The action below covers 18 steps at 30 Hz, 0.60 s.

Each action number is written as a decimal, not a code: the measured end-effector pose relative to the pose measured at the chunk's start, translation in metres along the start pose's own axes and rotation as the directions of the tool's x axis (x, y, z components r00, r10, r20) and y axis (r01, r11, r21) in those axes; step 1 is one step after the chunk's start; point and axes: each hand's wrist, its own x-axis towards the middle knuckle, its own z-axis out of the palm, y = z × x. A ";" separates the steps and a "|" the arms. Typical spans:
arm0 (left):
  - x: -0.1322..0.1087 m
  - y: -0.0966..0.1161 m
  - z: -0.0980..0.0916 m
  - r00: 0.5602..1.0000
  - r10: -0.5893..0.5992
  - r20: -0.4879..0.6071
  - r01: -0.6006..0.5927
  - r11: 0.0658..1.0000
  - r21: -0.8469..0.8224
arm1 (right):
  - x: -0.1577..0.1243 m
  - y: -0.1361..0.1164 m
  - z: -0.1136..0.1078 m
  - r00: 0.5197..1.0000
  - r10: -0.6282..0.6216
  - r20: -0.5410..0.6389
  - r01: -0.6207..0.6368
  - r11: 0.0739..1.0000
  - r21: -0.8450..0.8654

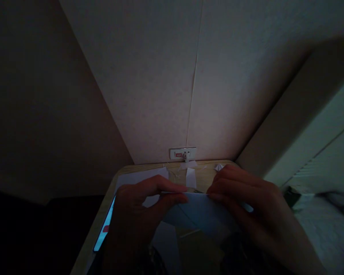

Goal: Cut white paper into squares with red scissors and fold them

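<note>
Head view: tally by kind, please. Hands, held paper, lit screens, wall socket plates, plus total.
Hands: 2 (left hand, right hand)
Held paper: 1
Lit screen: 1, partly hidden
Wall socket plate: 1
Total: 5

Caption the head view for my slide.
In dim light, the left hand and right hand pinch a paper sheet's upper edge above a wooden table, a lit screen at left.
</note>
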 end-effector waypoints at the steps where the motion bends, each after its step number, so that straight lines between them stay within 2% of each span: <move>1: 0.000 0.000 0.000 1.000 -0.002 -0.008 0.002 1.000 -0.006 | 0.000 0.000 0.000 1.000 0.004 0.002 -0.004 1.000 0.005; 5: 0.000 0.002 0.001 0.999 -0.005 -0.033 0.005 1.000 -0.005 | 0.000 -0.001 0.001 1.000 -0.001 -0.003 0.001 1.000 0.010; 11: 0.000 0.003 0.001 0.996 0.066 -0.060 -0.060 0.992 0.110 | 0.001 -0.003 0.003 0.999 -0.033 -0.037 0.033 0.999 -0.002; 16: 0.003 0.002 0.002 0.993 0.090 0.074 -0.099 0.988 0.120 | 0.002 -0.004 0.005 0.998 -0.053 -0.044 0.051 0.998 -0.047; 18: 0.002 0.002 0.002 0.992 0.086 0.093 -0.096 0.988 0.118 | 0.002 -0.003 0.006 0.997 -0.064 -0.037 0.062 0.997 -0.050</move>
